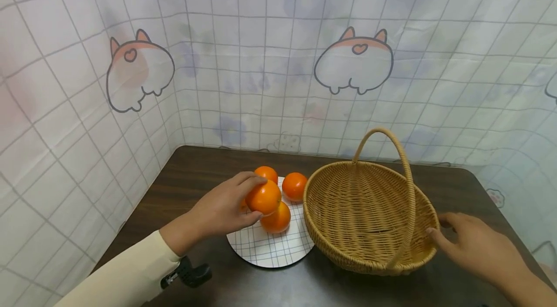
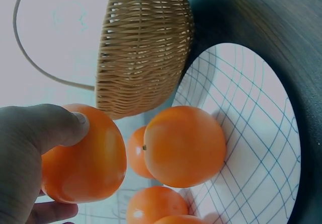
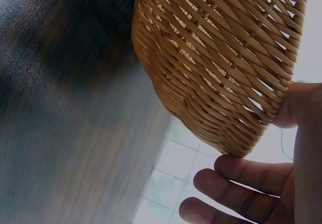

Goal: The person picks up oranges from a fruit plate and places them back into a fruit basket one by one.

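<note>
fingers of your left hand (image 1: 224,205) grasp one orange fruit (image 1: 264,197), which you hold raised above other orange fruits (image 1: 295,187) on the white plate (image 1: 261,251). to the right of this plate stands the wicker basket (image 1: 348,200); your right hand (image 1: 483,244) pinches its right rim with thumb inside.

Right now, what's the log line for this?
left grip: holds orange fruit above plate | right grip: holds basket | on plate: more fruit

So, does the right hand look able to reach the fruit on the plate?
Probably not directly: the right hand holds the wicker basket, which is between it and the fruit on the plate.
</note>
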Demonstrator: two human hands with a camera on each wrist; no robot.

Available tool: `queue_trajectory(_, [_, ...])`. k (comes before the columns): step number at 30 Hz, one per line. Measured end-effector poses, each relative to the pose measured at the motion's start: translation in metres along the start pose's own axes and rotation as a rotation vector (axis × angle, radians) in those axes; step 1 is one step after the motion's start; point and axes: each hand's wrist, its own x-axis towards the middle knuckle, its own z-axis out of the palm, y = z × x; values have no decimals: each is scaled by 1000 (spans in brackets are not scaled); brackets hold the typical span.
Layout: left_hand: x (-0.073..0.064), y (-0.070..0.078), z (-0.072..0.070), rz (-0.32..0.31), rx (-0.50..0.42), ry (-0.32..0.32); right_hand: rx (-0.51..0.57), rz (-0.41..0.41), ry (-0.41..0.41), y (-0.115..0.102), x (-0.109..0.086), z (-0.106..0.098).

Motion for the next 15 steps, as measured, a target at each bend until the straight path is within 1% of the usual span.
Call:
queue_trajectory(9, [9,3,-2,31,7,8,5,-6,7,0,0,0])
queue_trajectory(15, [15,7,0,84,-2,14,8,10,-1,0,0,0])
